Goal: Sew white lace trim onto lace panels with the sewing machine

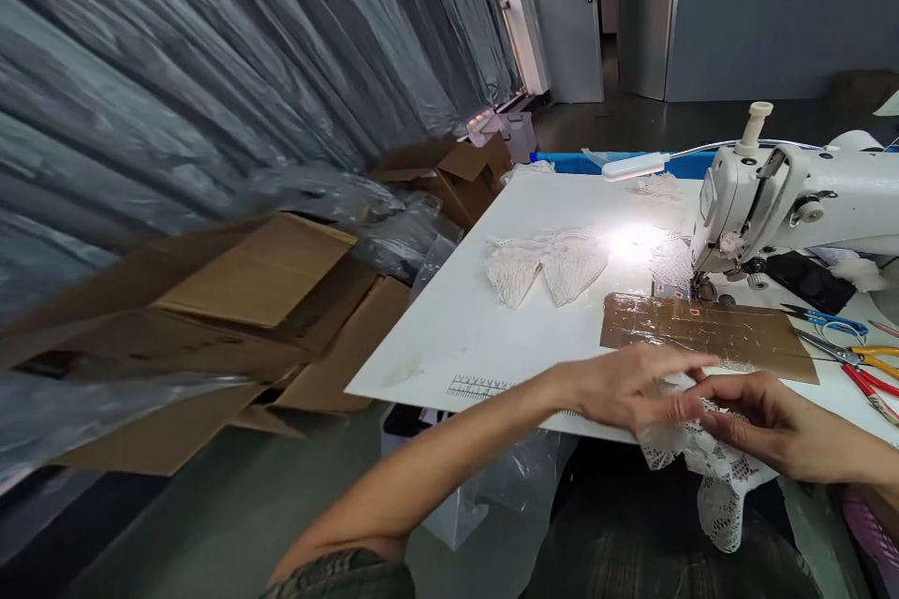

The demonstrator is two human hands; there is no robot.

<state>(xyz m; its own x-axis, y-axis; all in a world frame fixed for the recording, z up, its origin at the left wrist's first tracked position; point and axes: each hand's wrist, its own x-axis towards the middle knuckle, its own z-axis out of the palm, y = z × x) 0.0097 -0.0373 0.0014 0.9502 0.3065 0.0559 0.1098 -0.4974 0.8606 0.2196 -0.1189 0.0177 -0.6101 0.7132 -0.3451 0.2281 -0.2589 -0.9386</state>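
Observation:
At the table's front edge, above my lap, both hands are on a piece of white lace fabric [723, 496]. My left hand [632, 388] is closed on it, the thumb pressing from this side and the fingers reaching over. From the right, my right hand [765, 416] pinches the same lace between thumb and fingers, close to the left fingertips. Its lower end hangs down over my lap. Beyond the hands stands a white sewing machine [773, 206]. A brown taped board [702, 332] lies in front of its needle area.
A gathered white lace piece [548, 264] lies on the white table [435, 351] under a bright lamp [636, 167]. Blue-handled snips [835, 320], orange-handled scissors [871, 356] and a black phone-like object [807, 281] sit at right. Open cardboard boxes [259, 267] stand left of the table.

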